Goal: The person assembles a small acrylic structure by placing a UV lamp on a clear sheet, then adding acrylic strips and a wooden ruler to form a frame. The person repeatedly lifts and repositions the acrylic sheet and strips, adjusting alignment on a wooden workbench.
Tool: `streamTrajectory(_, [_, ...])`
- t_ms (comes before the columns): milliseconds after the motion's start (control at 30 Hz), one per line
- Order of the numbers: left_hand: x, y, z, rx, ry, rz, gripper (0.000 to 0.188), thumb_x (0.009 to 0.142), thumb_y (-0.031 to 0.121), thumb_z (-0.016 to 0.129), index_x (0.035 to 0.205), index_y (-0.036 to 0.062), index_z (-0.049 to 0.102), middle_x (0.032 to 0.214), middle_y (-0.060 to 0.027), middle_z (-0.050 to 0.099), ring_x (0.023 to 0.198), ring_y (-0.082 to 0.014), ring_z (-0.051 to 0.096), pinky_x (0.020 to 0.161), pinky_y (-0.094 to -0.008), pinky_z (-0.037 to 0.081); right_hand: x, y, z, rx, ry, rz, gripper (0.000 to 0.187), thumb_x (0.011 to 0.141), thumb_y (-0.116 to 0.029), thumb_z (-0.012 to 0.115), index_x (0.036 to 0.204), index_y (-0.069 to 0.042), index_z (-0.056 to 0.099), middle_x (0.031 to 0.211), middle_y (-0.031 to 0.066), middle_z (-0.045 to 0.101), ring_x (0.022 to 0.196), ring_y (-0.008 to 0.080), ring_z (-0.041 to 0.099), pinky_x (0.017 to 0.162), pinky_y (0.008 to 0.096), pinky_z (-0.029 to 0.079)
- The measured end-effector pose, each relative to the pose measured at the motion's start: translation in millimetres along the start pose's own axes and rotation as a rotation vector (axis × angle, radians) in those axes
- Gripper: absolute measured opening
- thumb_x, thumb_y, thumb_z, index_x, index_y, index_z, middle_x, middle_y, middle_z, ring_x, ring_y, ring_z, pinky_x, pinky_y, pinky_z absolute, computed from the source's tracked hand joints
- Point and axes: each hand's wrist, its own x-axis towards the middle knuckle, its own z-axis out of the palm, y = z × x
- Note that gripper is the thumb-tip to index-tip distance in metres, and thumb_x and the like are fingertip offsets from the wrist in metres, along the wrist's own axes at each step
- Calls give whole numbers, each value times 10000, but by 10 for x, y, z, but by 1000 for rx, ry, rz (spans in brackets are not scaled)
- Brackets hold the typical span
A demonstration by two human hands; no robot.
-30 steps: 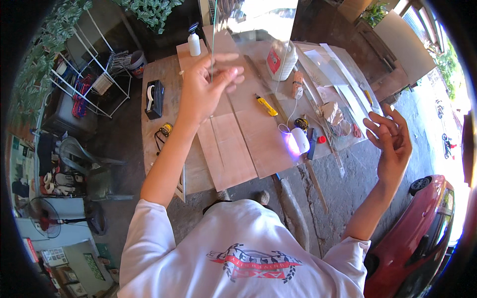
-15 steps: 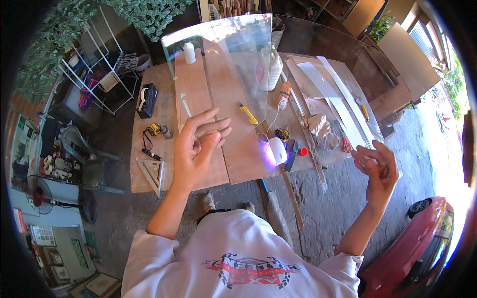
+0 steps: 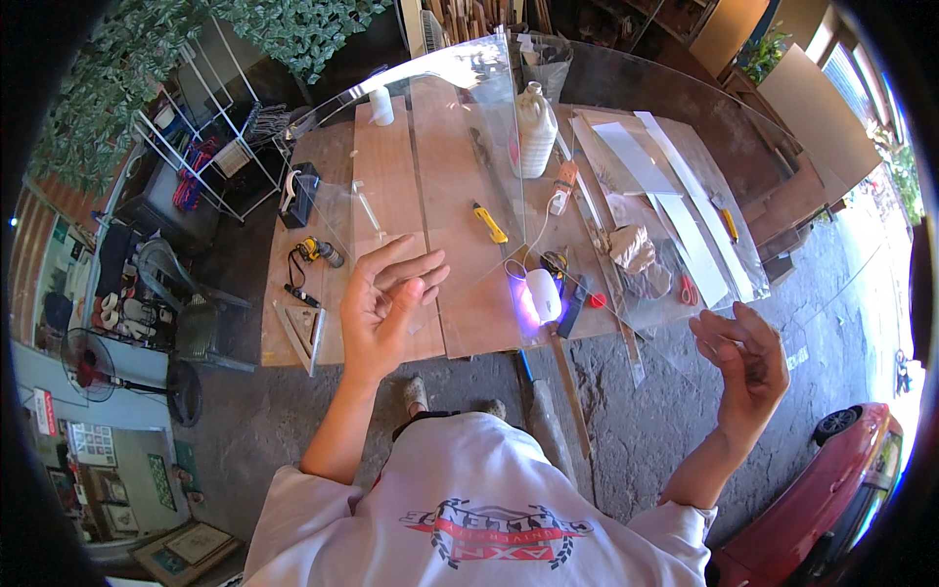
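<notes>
Two large clear panels, glass or plastic, stand up over the table and meet at a vertical edge in the middle. My left hand [image 3: 380, 308] is closed at the lower part of the left clear panel [image 3: 460, 127], thumb on one side and fingers on the other. Out to the right, my right hand [image 3: 743, 362] pinches the lower part of the right clear panel [image 3: 675, 98]. Their see-through edges are hard to follow near my fingers. Between my hands, a white lamp [image 3: 545, 295] glows violet at the table's near edge.
On the wooden table [image 3: 391, 196] are a yellow cutter [image 3: 489, 223], a tape dispenser [image 3: 298, 196], a power drill [image 3: 318, 250], a triangular square [image 3: 299, 338], a white jug [image 3: 535, 132], a white bottle [image 3: 381, 106], white strips [image 3: 690, 245] and red-handled scissors [image 3: 689, 290]. A red car [image 3: 812, 499] stands lower right.
The clear panels have tilted and swung a little, their middle edge shifting left. My left hand has lowered slightly; my right hand has dropped a little. Both keep their hold.
</notes>
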Motion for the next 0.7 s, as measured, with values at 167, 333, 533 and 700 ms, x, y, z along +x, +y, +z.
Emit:
streamTrajectory(167, [54, 119, 35, 40, -14, -20, 398, 1004, 80, 553, 1373, 1, 427, 1220, -231, 651, 1114, -318, 665, 922, -380, 558, 45, -169, -27, -47, 30, 29, 369, 932, -63, 660, 1263, 71, 565, 1056, 195, 714, 940, 292, 722, 767, 335, 600])
streamTrajectory(333, [215, 370, 15, 83, -44, -64, 413, 999, 69, 554, 1386, 6, 426, 1206, -220, 665, 1067, -312, 689, 861, -356, 585, 318, -308, -99, -119, -24, 7, 411, 926, -119, 667, 1290, 39, 565, 1037, 161, 729, 943, 282, 730, 716, 329, 618])
streamTrajectory(533, [380, 636, -10, 239, -69, -98, 439, 991, 116, 572, 1403, 37, 444, 1176, -195, 688, 1024, -258, 705, 787, -320, 577, 619, -414, -178, -365, -143, -82, 461, 956, -263, 624, 1340, -17, 557, 1046, 133, 734, 934, 256, 736, 707, 322, 620])
streamTrajectory(700, [491, 691, -54, 258, -85, -135, 396, 988, 115, 585, 1363, 37, 483, 1150, -197, 697, 986, -264, 721, 779, -319, 601, 868, -531, -273, -421, -267, -35, 487, 970, -316, 603, 1390, -78, 539, 1131, 94, 720, 1018, 227, 718, 787, 307, 613])
